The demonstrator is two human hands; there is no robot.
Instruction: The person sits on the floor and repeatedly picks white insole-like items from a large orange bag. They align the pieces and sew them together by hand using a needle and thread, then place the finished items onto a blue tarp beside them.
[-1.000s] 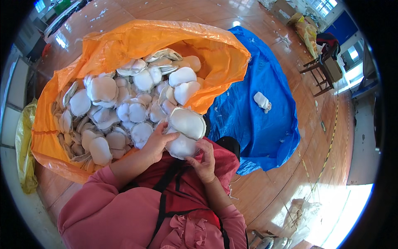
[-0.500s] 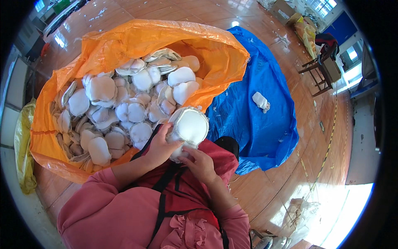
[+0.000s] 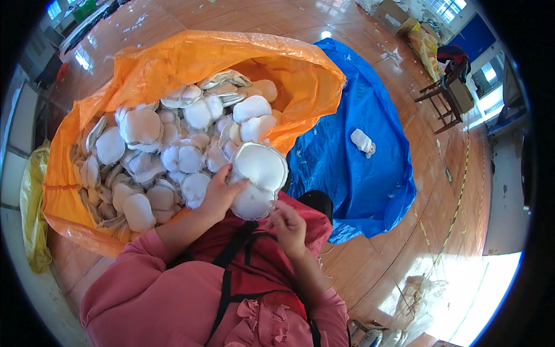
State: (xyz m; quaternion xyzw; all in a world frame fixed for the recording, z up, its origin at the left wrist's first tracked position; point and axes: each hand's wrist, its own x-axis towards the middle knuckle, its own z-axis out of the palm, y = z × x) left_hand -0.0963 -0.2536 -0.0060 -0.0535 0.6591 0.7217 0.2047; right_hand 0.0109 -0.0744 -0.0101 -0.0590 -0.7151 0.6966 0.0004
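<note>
A white padded fabric piece with two rounded lobes and a fuzzy edge, a white pad (image 3: 260, 166), is held over my lap. My left hand (image 3: 217, 195) grips its left side, thumb on top and fingers underneath. My right hand (image 3: 288, 229) is closed in a pinch at the pad's lower right edge. Whatever lies between those fingertips is too small to make out. Just beyond my hands, many similar pads (image 3: 143, 126) lie heaped in a big orange sack (image 3: 191, 49) with its mouth spread wide.
To the right of the sack a blue plastic sheet (image 3: 370, 185) covers the floor, with a small white bundle (image 3: 362, 142) on it. A wooden chair (image 3: 445, 98) stands farther right. Yellow plastic (image 3: 36, 208) lies along the left wall.
The pad has turned to face up more fully, with both lobes now showing. My right hand has shifted slightly right, from the pad's lower part to its edge. My left hand keeps its hold.
</note>
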